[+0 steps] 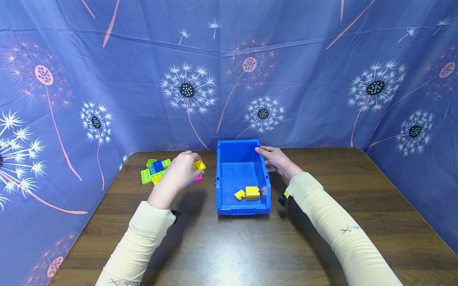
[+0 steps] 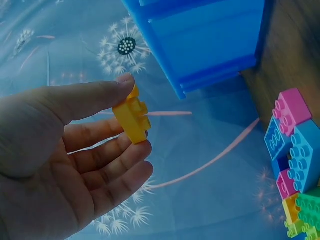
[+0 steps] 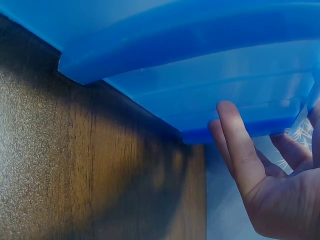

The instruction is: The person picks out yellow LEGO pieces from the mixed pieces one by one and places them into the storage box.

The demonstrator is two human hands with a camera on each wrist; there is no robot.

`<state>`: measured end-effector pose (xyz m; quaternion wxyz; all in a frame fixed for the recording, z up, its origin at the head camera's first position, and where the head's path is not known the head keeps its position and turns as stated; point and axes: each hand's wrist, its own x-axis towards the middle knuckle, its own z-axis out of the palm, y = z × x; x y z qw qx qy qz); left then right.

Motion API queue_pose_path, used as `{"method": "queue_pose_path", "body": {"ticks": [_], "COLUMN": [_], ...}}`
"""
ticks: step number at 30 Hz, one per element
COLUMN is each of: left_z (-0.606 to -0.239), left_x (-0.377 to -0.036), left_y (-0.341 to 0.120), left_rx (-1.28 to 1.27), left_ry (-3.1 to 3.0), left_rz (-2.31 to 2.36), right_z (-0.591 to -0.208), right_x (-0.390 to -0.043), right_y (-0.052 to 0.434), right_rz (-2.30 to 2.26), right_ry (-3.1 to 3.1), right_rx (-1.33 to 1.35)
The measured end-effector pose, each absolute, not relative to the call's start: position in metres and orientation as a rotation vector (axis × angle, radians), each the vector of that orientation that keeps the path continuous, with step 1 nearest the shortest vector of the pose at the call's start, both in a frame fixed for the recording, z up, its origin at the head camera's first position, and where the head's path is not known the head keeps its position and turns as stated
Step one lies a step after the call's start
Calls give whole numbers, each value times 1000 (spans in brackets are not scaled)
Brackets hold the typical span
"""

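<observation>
The wooden bench (image 1: pixel 322 222) carries a blue bin (image 1: pixel 224 182) near its far edge. Two yellow bricks (image 1: pixel 248 193) already lie inside; a heap of loose bricks (image 1: pixel 154 171) waits left of it, so most sorting looks undone. The right hand (image 1: pixel 277 161), fingers relaxed, steadies the bin's right wall. The left hand (image 1: pixel 180 171) pinches a yellow brick (image 2: pixel 132 119) between thumb and fingers, beside the heap.

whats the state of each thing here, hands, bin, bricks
left hand: pinches a yellow brick, raised above the table
right hand: fingers straight, rests on the blue bin's right wall
blue bin: upright, open top, on the table
two yellow bricks: lying inside the bin, near its front
brick pile: loose on the table, left of the bin
</observation>
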<state>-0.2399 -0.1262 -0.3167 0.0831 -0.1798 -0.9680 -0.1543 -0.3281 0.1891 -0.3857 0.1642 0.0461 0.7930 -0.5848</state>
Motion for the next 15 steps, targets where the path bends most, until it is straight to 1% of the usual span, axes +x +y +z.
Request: {"method": "queue_pose_path", "body": {"ticks": [15], "left_z": [-309], "left_x": [-239], "left_y": [-102], "left_rx": [-598], "left_ry": [-2907], "left_rz": [-433], "right_z": [-385], "right_x": [-327], "right_y": [189], "right_rz": [-1714], "right_ry": [2239], "right_rx": [97]}}
